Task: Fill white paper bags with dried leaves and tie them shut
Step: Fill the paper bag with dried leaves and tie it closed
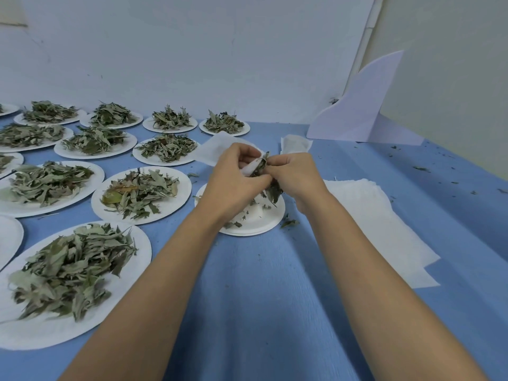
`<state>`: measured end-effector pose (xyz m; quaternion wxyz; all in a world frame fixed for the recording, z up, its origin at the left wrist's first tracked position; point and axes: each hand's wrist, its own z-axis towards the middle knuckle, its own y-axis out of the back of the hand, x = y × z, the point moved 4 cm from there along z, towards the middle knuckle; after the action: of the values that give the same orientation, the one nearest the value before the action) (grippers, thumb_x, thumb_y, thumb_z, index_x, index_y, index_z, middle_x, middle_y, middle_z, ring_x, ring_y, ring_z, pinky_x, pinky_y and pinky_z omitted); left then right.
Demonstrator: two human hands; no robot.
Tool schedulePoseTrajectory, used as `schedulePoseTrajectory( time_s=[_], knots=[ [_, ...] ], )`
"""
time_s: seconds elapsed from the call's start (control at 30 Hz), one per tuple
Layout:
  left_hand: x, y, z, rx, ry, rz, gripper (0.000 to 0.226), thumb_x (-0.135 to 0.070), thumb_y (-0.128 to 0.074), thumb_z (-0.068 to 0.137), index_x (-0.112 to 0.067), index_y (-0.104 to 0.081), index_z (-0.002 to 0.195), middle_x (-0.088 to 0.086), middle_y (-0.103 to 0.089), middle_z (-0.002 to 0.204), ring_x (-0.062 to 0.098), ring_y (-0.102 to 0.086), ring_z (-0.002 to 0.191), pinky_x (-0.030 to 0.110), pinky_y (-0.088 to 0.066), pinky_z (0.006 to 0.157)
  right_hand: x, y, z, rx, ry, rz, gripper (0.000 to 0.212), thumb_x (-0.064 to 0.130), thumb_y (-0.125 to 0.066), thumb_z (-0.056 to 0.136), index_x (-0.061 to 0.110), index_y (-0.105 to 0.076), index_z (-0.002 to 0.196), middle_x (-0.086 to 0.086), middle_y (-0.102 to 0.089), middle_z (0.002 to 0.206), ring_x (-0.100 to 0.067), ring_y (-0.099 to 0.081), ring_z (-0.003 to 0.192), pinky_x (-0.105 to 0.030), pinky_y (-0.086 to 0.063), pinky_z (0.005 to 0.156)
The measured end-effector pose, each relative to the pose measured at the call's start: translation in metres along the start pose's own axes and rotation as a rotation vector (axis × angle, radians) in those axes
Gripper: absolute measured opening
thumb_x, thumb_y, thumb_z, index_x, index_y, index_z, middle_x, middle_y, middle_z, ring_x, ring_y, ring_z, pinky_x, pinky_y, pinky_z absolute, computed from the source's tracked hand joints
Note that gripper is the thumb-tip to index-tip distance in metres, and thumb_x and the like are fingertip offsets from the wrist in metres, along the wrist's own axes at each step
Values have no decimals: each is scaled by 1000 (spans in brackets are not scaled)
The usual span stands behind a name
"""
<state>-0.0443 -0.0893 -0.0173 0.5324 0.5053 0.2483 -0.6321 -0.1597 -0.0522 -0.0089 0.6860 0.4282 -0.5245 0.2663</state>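
My left hand (236, 177) holds a white paper bag (248, 169) by its mouth above a small white plate (258, 225). My right hand (295, 178) grips a bunch of dried green leaves (268, 177) and presses it at the bag's opening. Some leaves hang down below the hands, and a few crumbs lie on the plate. Most of the bag is hidden behind my fingers.
Several white plates heaped with dried leaves (140, 189) cover the left of the blue table (261, 298). A stack of flat white bags (384, 224) lies at the right. More white bags (295, 144) lie behind my hands. A white board (360, 111) stands at the back right.
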Motion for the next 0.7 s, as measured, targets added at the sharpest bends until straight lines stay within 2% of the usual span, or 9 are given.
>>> schedulePoseTrajectory(
  time_s=[0.1,0.2,0.3,0.4,0.53,0.6,0.63,0.7],
  knots=[
    [2,-4,0,36,-12,15,42,-6,-74,71,-19,-53,104,5,-56,113,5,-54,92,12,-43,79,-2,-3,-1,-14,-14,21,19,-8,-58,79,3,-73,79,-15,-63,74,-21,-53,67,-33,-43,64],
    [1,0,1,-22,-29,41,43,-6,-75,68,-18,-54,103,4,-58,109,6,-54,90,7,-42,74,-1,-8,-1,-24,-13,33,13,-8,-55,76,-8,-68,78,-15,-54,68,-23,-46,64,-35,-38,62],
    [0,4,0,-96,-41,81,41,-4,-72,67,-16,-54,102,5,-59,108,8,-53,90,8,-42,73,1,-16,-1,-25,19,16,11,-7,-54,75,-16,-61,75,-15,-47,63,-25,-41,60,-37,-35,60],
    [2,8,0,-140,-50,144,39,-8,-74,69,-19,-53,100,3,-56,108,0,-49,84,3,-37,69,3,-19,-1,-15,36,-14,14,-5,-55,77,-14,-64,82,-14,-50,65,-23,-43,62,-36,-35,60],
    [4,13,0,-187,-58,204,34,-8,-73,72,-22,-55,97,5,-55,110,4,-48,86,1,-35,70,8,-22,-3,24,17,-34,16,-1,-53,79,-15,-61,81,-10,-47,66,-21,-40,65,-33,-31,63],
    [6,14,0,-192,-47,200,33,-6,-72,72,-22,-56,96,6,-54,111,6,-49,88,0,-35,71,9,-23,-3,30,-44,-25,13,-1,-50,78,-2,-52,65,-8,-41,63,-21,-37,67,-34,-30,64],
    [6,14,0,-193,-42,199,33,-6,-73,72,-22,-57,96,5,-52,111,7,-49,90,0,-35,72,10,-23,-3,27,-81,-17,16,0,-49,78,7,-48,64,-7,-40,63,-21,-37,69,-34,-31,65],
    [7,15,0,-197,-35,196,32,-7,-73,72,-23,-57,95,4,-52,110,9,-50,94,0,-35,73,12,-23,-3,32,-106,26,11,4,-47,80,12,-50,73,-9,-44,71,-20,-39,72,-34,-33,68]
  ],
)
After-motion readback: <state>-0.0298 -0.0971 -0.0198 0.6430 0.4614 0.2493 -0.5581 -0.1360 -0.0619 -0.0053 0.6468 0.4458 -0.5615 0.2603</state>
